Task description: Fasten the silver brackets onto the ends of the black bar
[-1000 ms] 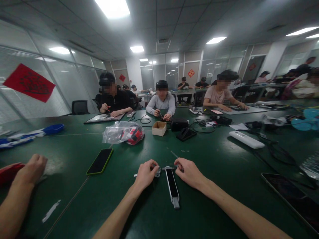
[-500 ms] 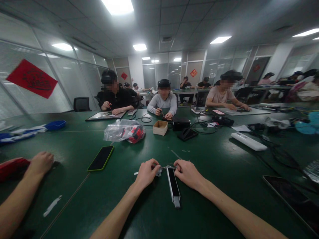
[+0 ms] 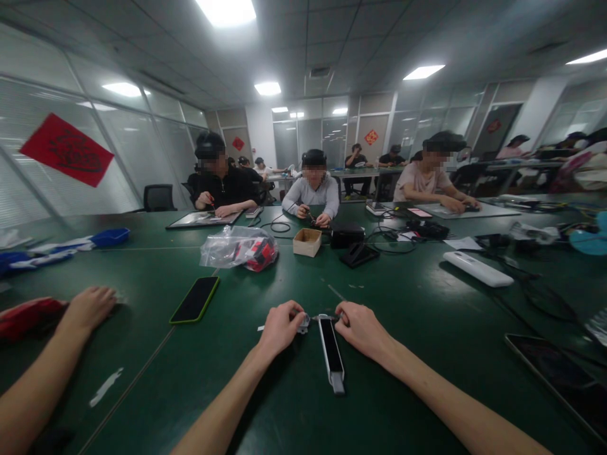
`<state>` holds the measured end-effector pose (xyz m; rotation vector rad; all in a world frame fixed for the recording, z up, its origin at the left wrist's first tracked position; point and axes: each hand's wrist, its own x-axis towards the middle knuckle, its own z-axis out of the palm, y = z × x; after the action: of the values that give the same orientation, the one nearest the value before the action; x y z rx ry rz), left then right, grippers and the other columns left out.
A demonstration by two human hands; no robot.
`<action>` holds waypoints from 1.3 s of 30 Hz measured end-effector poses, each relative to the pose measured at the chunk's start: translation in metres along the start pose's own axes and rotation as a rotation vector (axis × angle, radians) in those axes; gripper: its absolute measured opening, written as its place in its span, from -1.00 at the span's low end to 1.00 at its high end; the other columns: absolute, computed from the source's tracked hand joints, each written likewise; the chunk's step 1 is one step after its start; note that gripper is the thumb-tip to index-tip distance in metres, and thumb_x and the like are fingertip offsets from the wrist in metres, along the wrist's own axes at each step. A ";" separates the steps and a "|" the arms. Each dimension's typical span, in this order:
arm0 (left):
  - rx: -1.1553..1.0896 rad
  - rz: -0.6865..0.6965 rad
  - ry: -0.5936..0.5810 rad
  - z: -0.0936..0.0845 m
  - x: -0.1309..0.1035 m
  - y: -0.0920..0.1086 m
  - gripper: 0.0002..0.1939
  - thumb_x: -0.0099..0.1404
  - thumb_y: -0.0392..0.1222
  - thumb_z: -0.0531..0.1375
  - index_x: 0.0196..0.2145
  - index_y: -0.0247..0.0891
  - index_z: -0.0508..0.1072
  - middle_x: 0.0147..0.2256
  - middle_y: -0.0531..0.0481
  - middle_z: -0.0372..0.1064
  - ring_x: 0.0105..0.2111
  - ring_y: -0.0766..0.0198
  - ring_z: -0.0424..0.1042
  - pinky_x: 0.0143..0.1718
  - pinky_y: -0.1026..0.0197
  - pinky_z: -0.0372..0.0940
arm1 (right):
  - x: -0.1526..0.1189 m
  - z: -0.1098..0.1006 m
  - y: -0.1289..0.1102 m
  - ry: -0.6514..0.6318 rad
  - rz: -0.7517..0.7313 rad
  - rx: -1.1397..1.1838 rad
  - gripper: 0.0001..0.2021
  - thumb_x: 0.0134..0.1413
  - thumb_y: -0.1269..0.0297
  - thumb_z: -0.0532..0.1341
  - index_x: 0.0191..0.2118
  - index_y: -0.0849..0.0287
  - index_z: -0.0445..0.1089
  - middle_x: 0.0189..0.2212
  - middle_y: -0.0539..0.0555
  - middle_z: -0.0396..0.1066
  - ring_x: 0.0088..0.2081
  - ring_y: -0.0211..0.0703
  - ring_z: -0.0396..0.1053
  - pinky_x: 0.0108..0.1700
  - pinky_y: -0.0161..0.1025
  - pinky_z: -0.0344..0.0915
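My left hand is closed on a small whitish piece at the middle of the green table. My right hand pinches a thin tool, whose tip points left at that piece. Between my hands and nearer to me lies a long white device with a black face; a grey tab sticks out at its near end. A thin white strip shows beside my left fingers. My fingertips hide part of the piece and the tool.
A green-edged phone lies left, near another person's hand and a red bag. Ahead are a plastic bag, a small box and black cables. A white device and a dark tablet lie right.
The other person's hand at the left has shifted right and its fingers have spread. My right hand and the tool have moved very slightly right. The view has shifted a little.
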<state>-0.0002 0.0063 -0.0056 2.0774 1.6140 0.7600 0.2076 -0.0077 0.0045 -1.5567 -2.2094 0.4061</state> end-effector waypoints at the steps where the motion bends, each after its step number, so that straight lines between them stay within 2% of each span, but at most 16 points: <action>1: 0.001 0.003 0.000 0.000 0.000 0.000 -0.79 0.21 -0.14 0.08 -0.36 -0.24 0.49 -0.47 0.03 0.48 -0.46 0.28 0.43 -0.41 0.31 0.19 | 0.000 0.000 0.000 -0.002 -0.003 0.004 -0.80 0.03 0.37 0.07 -0.26 0.26 0.39 -0.37 0.11 0.41 -0.37 -0.17 0.35 -0.27 -0.23 0.28; 20: -0.005 -0.008 -0.019 0.008 0.001 -0.003 -0.81 0.24 -0.16 0.07 -0.33 -0.23 0.46 -0.43 0.04 0.47 -0.43 0.29 0.42 -0.39 0.32 0.18 | 0.002 0.005 0.003 -0.034 -0.007 -0.007 -0.80 0.02 0.37 0.05 -0.27 0.25 0.39 -0.38 0.10 0.40 -0.37 -0.18 0.33 -0.28 -0.26 0.23; 28: 0.339 0.079 0.067 0.011 -0.004 0.004 -0.84 0.31 -0.16 0.05 -0.32 -0.17 0.41 -0.34 0.02 0.43 -0.26 0.14 0.30 -0.27 0.16 0.08 | 0.001 0.004 0.001 -0.037 -0.006 0.015 -0.80 0.05 0.37 0.04 -0.28 0.23 0.38 -0.37 0.10 0.38 -0.36 -0.18 0.32 -0.28 -0.25 0.23; 33: 0.393 0.086 0.057 0.014 -0.006 0.005 -0.84 0.33 -0.16 0.03 -0.33 -0.20 0.37 -0.30 -0.01 0.39 -0.24 0.14 0.26 -0.27 0.15 0.06 | -0.001 0.004 0.000 0.004 -0.029 -0.004 -0.81 0.06 0.37 0.04 -0.29 0.23 0.39 -0.32 0.14 0.37 -0.27 -0.12 0.30 -0.24 -0.22 0.23; 39: 0.426 0.089 0.056 0.016 -0.007 0.008 -0.86 0.32 -0.18 0.02 -0.30 -0.21 0.35 -0.25 -0.03 0.34 -0.22 0.16 0.24 -0.26 0.15 0.06 | 0.000 0.008 0.005 0.058 -0.013 0.075 -0.82 0.05 0.36 0.05 -0.27 0.20 0.37 -0.36 0.08 0.39 -0.32 -0.16 0.32 -0.24 -0.21 0.24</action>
<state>0.0143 -0.0021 -0.0141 2.4517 1.8532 0.5393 0.2080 -0.0058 -0.0051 -1.4960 -2.1347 0.4298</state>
